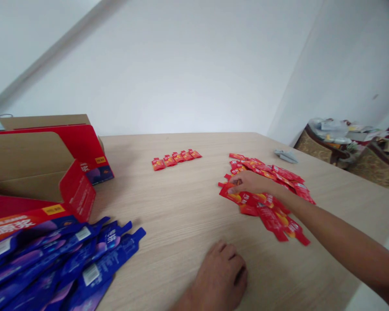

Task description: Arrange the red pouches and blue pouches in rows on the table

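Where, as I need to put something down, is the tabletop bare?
Bare tabletop lies mid-table, between the sachet row, the blue sachets, the left hand and the red pile; a smaller patch separates the red carton from that row. Crowded: the red pile at the right hand, and near left.

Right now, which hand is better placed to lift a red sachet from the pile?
Right hand, I'd judge: its fingers are at the pile of red sachets. The left hand sits loosely curled over the table, apart from the sachets.

Red sachets (269, 216), blue pouches (112, 259), red box (79, 190), beige wood-grained table (155, 198), white wall (194, 73)
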Tool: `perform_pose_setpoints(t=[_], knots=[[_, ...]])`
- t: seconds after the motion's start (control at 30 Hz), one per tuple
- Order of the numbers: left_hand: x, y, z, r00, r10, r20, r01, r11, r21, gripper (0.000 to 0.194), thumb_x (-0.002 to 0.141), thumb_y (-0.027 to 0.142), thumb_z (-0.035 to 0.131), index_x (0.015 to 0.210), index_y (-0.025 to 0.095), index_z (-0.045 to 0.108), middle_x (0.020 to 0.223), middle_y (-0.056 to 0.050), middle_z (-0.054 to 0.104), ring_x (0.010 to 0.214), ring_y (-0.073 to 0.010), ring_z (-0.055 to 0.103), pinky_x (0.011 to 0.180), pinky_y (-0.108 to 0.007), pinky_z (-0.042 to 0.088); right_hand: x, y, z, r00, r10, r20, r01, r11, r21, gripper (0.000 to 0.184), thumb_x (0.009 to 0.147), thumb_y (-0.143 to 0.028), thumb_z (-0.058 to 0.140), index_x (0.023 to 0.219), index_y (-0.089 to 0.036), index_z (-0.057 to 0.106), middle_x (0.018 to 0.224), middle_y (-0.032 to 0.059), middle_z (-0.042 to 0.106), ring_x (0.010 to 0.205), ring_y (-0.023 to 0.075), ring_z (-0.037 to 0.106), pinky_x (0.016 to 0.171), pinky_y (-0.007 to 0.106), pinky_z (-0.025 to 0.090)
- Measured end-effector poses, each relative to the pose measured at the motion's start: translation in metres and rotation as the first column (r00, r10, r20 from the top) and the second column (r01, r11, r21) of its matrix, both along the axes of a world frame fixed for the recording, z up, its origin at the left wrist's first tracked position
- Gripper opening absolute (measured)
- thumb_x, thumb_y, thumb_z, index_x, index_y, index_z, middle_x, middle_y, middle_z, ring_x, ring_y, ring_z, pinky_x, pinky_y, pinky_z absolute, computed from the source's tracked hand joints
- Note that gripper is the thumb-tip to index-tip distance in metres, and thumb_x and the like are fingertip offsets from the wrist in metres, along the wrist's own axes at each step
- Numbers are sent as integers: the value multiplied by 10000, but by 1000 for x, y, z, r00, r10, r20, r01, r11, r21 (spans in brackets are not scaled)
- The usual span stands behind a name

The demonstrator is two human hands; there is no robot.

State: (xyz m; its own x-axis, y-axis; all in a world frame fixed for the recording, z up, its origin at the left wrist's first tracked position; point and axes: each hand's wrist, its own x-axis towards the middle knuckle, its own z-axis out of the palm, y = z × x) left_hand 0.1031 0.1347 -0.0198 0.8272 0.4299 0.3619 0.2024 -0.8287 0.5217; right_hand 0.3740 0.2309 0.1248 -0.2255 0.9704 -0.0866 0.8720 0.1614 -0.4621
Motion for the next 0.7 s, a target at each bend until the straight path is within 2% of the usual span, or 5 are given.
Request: perform_pose_setpoints(t=[0.13, 0.37, 0.47, 0.57, 0.7], knots=[[0, -1, 1, 1000, 6, -29, -5, 1000, 30, 82, 944, 233, 670, 874, 219, 628, 906, -4, 650, 895, -207, 593, 872, -354, 506, -32, -4, 3, 935, -132, -328, 141, 990, 4, 471, 865, -652, 695, 784, -191, 647, 656, -30, 592, 586, 117, 504, 539, 252, 342], [-1, -1, 3, 997, -8, -76, 12, 998, 59, 84, 971, 289, 652, 925, 220, 639, 947, -4, 657, 936, -211, 597, 910, -362, 525, -69, -14, -71, 477, -483, -734, 333, 873, -357, 380, 811, -494, 819, 985, -230, 609, 1035, 46, 751, 810, 156, 750, 617, 215, 551], [0, -2, 4, 997, 3, -80, 2, 998, 63, 96, 978, 291, 639, 916, 217, 646, 937, -8, 654, 935, -220, 589, 910, -374, 532, -68, -35, -83, 564, -544, -621, 262, 832, -490, 380, 878, -537, 756, 1036, -231, 596, 1000, 50, 769, 764, 166, 762, 586, 222, 562], [0, -2, 5, 997, -11, -81, 16, 998, 66, 89, 972, 284, 644, 924, 211, 657, 939, -17, 656, 930, -225, 589, 918, -385, 531, -63, -52, -71, 815, -503, -288, 288, 782, -553, 518, 992, -693, 493, 953, -199, 645, 724, 68, 742, 550, 179, 690, 513, 269, 527], [0, -2, 6, 998, -9, -68, 15, 996, 86, 106, 970, 284, 647, 893, 211, 649, 906, -11, 640, 898, -221, 581, 872, -373, 527, -67, -50, -49, 947, -288, 144, 303, 948, -101, 666, 967, -757, 465, 801, -173, 738, 661, 125, 718, 636, 242, 705, 710, 380, 571]])
